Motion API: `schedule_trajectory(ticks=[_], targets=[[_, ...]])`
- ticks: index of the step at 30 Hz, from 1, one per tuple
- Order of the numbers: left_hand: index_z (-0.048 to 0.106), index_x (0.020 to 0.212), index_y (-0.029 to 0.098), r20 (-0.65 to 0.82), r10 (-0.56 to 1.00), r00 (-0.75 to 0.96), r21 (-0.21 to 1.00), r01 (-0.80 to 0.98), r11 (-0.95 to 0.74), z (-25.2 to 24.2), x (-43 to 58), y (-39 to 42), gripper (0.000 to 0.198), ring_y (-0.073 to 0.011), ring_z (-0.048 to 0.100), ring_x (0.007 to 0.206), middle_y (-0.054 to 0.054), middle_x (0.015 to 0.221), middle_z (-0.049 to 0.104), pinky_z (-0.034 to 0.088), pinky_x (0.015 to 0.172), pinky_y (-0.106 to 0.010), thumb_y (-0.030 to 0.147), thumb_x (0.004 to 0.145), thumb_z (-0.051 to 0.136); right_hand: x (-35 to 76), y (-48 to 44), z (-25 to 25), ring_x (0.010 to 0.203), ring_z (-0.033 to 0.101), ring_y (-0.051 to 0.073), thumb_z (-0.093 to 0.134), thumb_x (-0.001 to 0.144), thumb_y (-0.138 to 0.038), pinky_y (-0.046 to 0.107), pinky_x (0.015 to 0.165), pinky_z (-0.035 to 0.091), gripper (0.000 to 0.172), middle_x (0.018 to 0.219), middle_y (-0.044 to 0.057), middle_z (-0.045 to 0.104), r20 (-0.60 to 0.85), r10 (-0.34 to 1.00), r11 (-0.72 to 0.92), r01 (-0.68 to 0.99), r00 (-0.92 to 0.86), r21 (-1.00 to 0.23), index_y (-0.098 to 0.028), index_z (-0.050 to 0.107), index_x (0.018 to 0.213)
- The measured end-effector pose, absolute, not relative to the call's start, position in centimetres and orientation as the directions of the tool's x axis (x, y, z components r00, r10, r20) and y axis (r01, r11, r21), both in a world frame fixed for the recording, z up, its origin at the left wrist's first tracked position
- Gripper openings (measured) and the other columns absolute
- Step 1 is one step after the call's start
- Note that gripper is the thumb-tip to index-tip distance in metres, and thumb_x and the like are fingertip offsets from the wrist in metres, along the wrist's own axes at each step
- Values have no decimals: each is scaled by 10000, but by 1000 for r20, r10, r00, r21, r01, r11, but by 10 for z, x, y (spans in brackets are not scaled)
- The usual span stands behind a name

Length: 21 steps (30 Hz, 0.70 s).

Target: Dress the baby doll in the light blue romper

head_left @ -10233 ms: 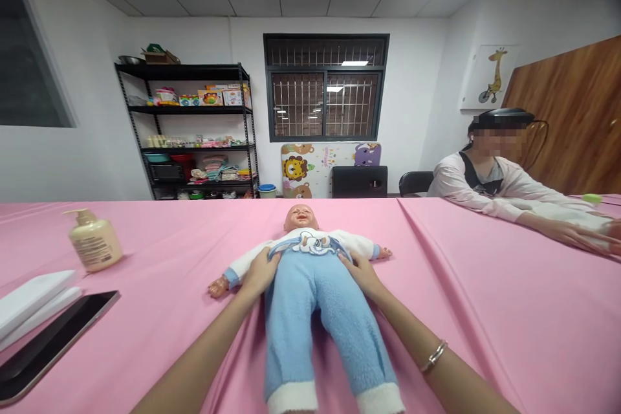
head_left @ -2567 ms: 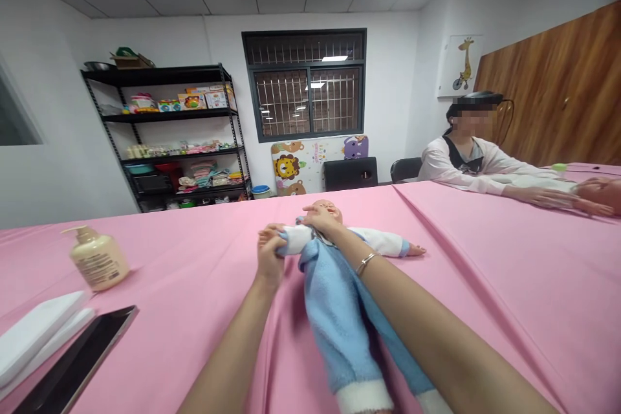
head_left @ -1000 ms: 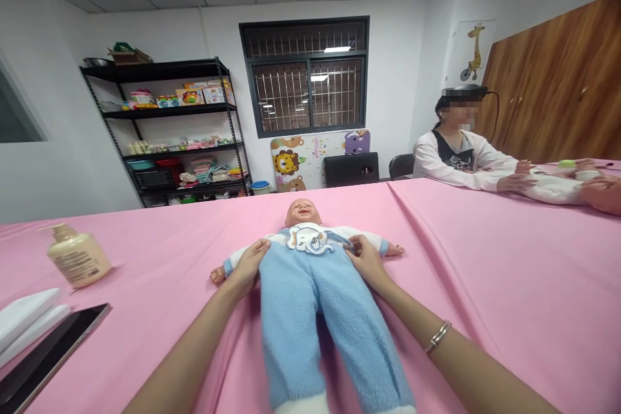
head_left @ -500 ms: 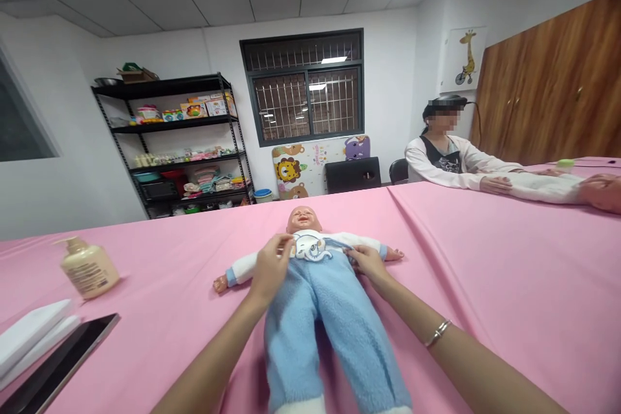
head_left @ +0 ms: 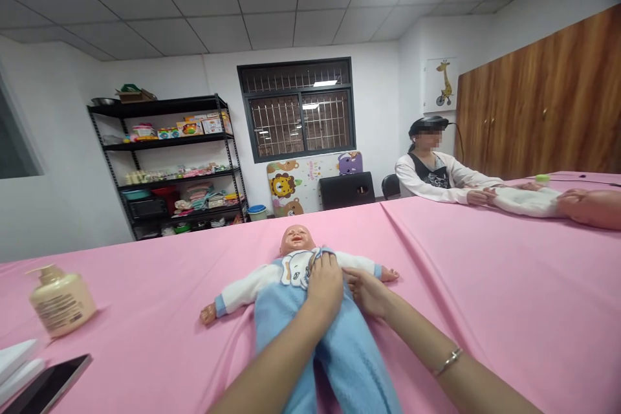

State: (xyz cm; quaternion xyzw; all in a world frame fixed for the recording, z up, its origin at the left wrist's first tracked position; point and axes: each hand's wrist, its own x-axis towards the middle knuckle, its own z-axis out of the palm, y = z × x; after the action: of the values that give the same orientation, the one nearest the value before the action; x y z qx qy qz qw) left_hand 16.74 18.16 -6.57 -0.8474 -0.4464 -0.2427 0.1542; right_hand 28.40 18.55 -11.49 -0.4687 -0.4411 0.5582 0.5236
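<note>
A baby doll (head_left: pixel 286 288) lies on its back on the pink-covered table (head_left: pixel 485 317), arms spread. It wears blue fleece overalls (head_left: pixel 276 317) over a white long-sleeved top with an elephant print. My left hand (head_left: pixel 325 286) rests flat on the middle of the doll's chest, over the bib. My right hand (head_left: pixel 366 291) touches the overalls' edge at the doll's side, below its outstretched arm, and my fingers partly hide that edge. My left forearm covers much of the doll's legs.
On the table's left stand a cream pump bottle (head_left: pixel 62 301), folded white cloth (head_left: pixel 14 362) and a dark tablet or phone (head_left: pixel 48 385). A seated co-worker (head_left: pixel 431 174) handles a second doll (head_left: pixel 526 202) at the right. A black shelf unit (head_left: pixel 165 168) stands behind.
My left hand has moved from the doll's upper chest toward the middle of the bib, and my forearm now crosses the overalls. The head view has tilted upward, showing more ceiling.
</note>
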Motion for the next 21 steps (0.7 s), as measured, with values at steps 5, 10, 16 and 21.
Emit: schedule_trajectory(ticks=[5,10,16,21], targets=[[466,1183,56,682,513,521,-117,771,-626,-68,155,170,408,-251,515,1035,-153,1122,541,402,969,-411,-3,798,346,293,190,-111,690,607,123,491,814,-217,233,687,527,102,736,39,606,-258,966,-182,-750,-16,-636,-137,533,861],[493,1144,98,715,463,524,-113,739,-664,-64,150,168,332,-213,544,986,-110,1087,576,404,982,-380,29,845,364,312,196,-111,783,599,121,629,729,-288,229,637,511,424,1039,-2,577,-70,946,147,-612,316,-777,-279,442,1109],[534,1099,110,807,273,524,-154,632,-759,-59,146,165,247,-207,508,1104,-98,1097,594,410,990,-360,147,920,369,305,187,-104,933,544,184,608,691,-332,297,772,473,541,1188,74,517,545,804,490,253,239,-834,-206,447,1192],[507,1160,110,837,124,533,-225,542,-810,-58,143,166,281,-199,460,1175,-96,1186,562,393,1010,-361,148,932,348,287,176,-107,946,520,169,374,744,-114,284,785,457,484,1144,70,515,652,756,444,680,66,-584,-224,500,1197]])
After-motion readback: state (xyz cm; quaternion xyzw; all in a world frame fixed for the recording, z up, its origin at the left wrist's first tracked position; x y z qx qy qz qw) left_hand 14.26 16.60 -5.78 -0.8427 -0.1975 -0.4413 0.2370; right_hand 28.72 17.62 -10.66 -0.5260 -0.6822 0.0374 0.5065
